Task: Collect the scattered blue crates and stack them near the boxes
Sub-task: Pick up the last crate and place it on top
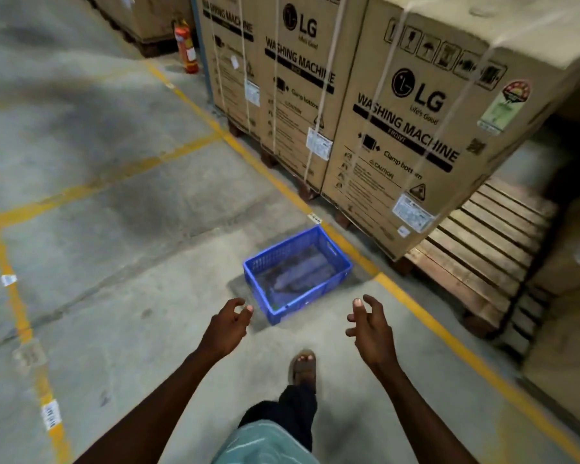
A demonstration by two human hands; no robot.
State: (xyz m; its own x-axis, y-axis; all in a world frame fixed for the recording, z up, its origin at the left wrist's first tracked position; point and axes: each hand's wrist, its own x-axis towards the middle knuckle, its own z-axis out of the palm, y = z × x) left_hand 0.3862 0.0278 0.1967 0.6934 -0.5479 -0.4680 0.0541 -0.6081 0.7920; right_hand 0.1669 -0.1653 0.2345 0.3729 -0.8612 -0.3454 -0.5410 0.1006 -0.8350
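- Blue crate (297, 274) sits alone on the floor beside the boxes (399, 128); no stack visible.
- Left hand (226, 326) and right hand (370, 324) hover near it, empty, fingers spread.

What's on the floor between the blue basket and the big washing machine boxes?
In the head view, a yellow painted line runs across the floor between the blue crate and the washing machine boxes. Otherwise there is bare concrete.

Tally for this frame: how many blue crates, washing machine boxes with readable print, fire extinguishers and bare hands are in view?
Blue crates: 1
Washing machine boxes with readable print: 3
Fire extinguishers: 1
Bare hands, both open and empty, left hand and right hand: 2
Total: 7
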